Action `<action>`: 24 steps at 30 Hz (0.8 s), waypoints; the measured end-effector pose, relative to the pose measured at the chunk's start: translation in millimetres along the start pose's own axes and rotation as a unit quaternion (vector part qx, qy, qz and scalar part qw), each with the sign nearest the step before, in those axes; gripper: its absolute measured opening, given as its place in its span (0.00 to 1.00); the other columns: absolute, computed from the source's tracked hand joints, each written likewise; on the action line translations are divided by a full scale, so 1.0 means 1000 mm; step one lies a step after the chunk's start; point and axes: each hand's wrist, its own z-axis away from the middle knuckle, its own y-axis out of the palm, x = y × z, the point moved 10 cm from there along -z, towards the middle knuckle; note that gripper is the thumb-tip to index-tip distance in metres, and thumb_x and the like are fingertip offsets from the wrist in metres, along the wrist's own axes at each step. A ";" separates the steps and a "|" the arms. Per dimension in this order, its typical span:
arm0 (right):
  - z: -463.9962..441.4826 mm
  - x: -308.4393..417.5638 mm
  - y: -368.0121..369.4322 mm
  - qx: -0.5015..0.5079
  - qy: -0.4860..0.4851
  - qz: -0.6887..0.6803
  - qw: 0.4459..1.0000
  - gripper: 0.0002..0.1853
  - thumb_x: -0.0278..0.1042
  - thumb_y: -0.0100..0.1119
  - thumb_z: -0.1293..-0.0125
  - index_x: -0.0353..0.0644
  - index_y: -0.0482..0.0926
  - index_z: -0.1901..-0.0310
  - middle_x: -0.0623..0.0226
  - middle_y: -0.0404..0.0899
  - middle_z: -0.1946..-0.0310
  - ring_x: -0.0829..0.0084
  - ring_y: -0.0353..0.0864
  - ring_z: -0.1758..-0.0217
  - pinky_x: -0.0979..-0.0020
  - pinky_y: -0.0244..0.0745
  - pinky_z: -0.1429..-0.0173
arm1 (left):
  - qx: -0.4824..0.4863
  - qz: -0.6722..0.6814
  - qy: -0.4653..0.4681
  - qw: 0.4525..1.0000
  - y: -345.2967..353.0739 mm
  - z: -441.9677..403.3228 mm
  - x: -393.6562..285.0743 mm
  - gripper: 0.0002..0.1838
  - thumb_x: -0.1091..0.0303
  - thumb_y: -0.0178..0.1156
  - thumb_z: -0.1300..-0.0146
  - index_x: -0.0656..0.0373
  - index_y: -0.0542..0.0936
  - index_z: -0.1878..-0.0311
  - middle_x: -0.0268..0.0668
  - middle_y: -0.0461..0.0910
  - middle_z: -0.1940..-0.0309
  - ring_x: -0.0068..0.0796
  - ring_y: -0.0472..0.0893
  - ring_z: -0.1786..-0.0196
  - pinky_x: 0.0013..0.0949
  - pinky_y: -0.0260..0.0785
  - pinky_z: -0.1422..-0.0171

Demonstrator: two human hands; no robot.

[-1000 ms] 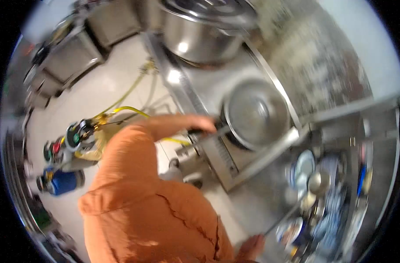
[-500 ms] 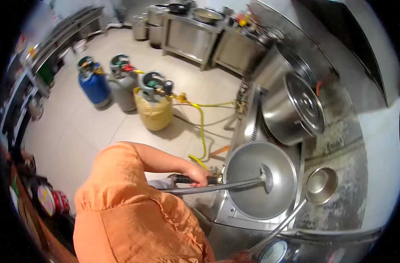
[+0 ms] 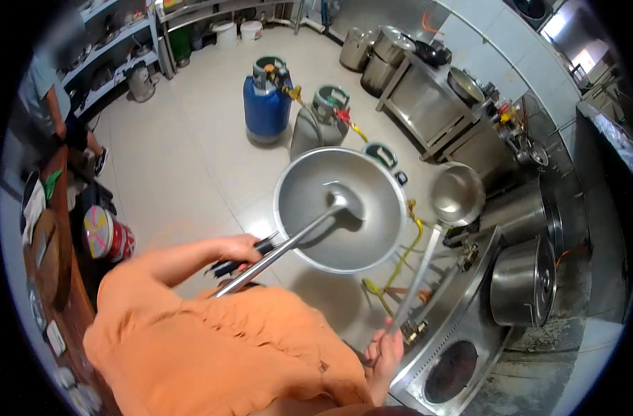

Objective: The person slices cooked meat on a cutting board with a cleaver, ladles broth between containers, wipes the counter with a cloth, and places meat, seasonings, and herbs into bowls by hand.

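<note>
The black handle (image 3: 264,245) of a large grey wok (image 3: 289,208) is gripped in my left hand (image 3: 239,249). The wok is held in the air over the tiled floor, away from the stove. A long-handled ladle (image 3: 341,201) rests inside it; its steel shaft slants back past my left hand towards the orange shirt, and I cannot tell whether my fingers also clamp it. My right hand (image 3: 384,350) is closed round the long handle of a deep round metal dipper (image 3: 457,194), whose bowl is raised to the right of the wok.
The stove (image 3: 427,353) with its bare burner (image 3: 452,371) is at lower right, beside a lidded stockpot (image 3: 521,284). Gas cylinders, one blue (image 3: 266,111), and a yellow hose (image 3: 403,267) occupy the floor ahead. Another person (image 3: 53,104) stands far left, near a red bucket (image 3: 108,232).
The wok has come off the stove and swung left over the floor with the ladle inside. The dipper has come up alongside it in my right hand. My view has turned left.
</note>
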 end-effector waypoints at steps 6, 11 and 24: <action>-0.103 -0.058 0.237 0.176 0.124 -0.048 0.975 0.18 0.32 0.45 0.30 0.38 0.64 0.41 0.70 0.70 0.74 0.83 0.58 0.87 0.80 0.53 0.84 | -0.109 0.071 -0.003 0.992 -0.201 0.081 0.052 0.02 0.78 0.53 0.53 0.64 0.72 0.73 0.36 0.72 0.87 0.23 0.71 0.87 0.28 0.64 0.83; -0.148 -0.085 0.375 0.208 0.171 -0.021 0.963 0.20 0.32 0.49 0.32 0.38 0.63 0.40 0.70 0.69 0.74 0.85 0.57 0.87 0.83 0.52 0.84 | -0.194 0.140 -0.014 0.971 -0.351 0.105 0.077 0.01 0.78 0.52 0.52 0.63 0.72 0.74 0.35 0.71 0.88 0.23 0.70 0.88 0.29 0.64 0.84; -0.386 -0.114 0.792 0.467 0.149 0.106 0.865 0.19 0.31 0.52 0.35 0.41 0.65 0.44 0.72 0.70 0.74 0.86 0.61 0.84 0.81 0.56 0.82 | -0.312 0.223 -0.015 0.924 -0.673 0.124 0.043 0.04 0.78 0.54 0.54 0.61 0.71 0.72 0.34 0.70 0.87 0.23 0.68 0.89 0.26 0.60 0.86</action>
